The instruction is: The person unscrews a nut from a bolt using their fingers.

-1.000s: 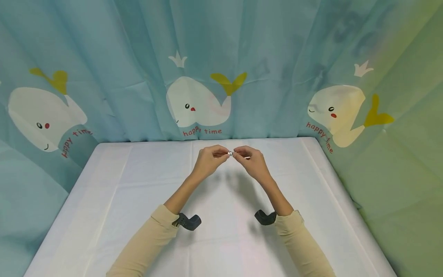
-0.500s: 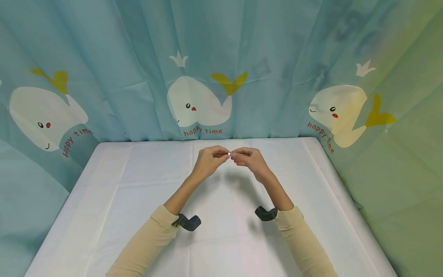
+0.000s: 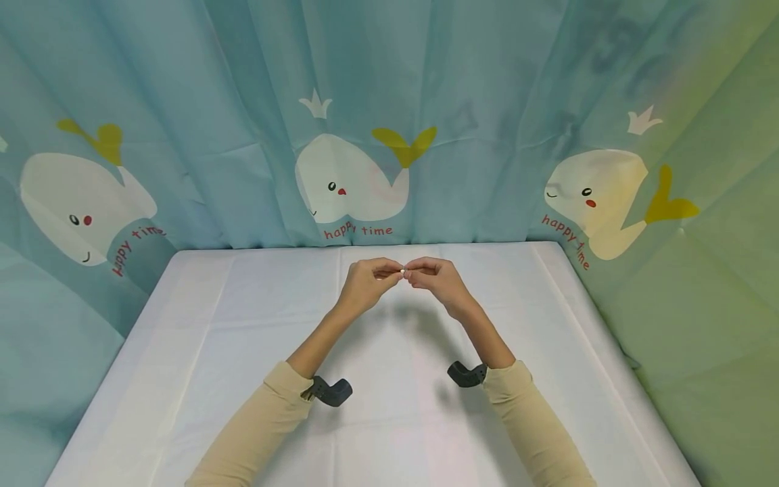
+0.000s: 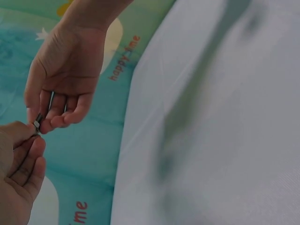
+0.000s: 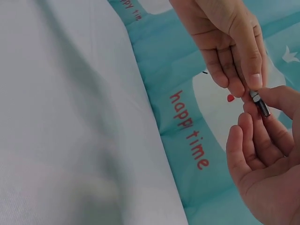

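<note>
Head view: both hands raised over white table [image 3: 243,379], toward 12 o'clock. Left hand [image 3: 365,284] pinching nut [image 5: 254,95]; right hand [image 3: 441,281] pinching bolt [image 5: 262,108], fingertips meeting mid-air.

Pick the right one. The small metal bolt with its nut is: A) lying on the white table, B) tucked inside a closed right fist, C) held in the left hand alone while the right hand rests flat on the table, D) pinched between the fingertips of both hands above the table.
D: the small bolt with its nut sits between the fingertips of the left hand and the right hand, raised above the white table.
</note>
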`<state>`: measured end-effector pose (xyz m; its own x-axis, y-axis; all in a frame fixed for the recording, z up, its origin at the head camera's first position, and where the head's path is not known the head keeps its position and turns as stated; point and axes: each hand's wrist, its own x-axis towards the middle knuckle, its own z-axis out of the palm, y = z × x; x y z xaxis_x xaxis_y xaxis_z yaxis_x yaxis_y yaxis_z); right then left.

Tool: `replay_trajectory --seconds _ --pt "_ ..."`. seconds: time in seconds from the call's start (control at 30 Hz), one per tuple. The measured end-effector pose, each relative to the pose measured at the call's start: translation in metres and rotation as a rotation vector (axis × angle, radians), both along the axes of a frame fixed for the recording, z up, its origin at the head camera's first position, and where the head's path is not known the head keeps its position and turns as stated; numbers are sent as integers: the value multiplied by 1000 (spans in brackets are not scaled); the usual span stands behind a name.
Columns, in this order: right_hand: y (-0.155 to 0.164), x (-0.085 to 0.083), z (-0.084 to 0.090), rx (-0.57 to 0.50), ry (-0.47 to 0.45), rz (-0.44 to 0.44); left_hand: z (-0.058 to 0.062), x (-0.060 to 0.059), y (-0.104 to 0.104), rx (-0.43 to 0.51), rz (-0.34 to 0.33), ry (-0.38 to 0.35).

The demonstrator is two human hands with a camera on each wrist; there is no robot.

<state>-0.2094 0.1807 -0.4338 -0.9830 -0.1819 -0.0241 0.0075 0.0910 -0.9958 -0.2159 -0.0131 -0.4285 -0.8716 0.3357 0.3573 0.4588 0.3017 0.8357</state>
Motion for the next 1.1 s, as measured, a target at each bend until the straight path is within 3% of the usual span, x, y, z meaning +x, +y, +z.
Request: replay_trajectory --seconds 0.47,0.87,1.1 --pt "-4 1 -1 10 107 37 -2 0 -3 7 3 -5" --pt "-6 0 3 65 -47 -15 -2 1 -5 1 1 0" --pt "-6 0 -1 41 -7 -1 -1 2 -5 -1 -10 16"
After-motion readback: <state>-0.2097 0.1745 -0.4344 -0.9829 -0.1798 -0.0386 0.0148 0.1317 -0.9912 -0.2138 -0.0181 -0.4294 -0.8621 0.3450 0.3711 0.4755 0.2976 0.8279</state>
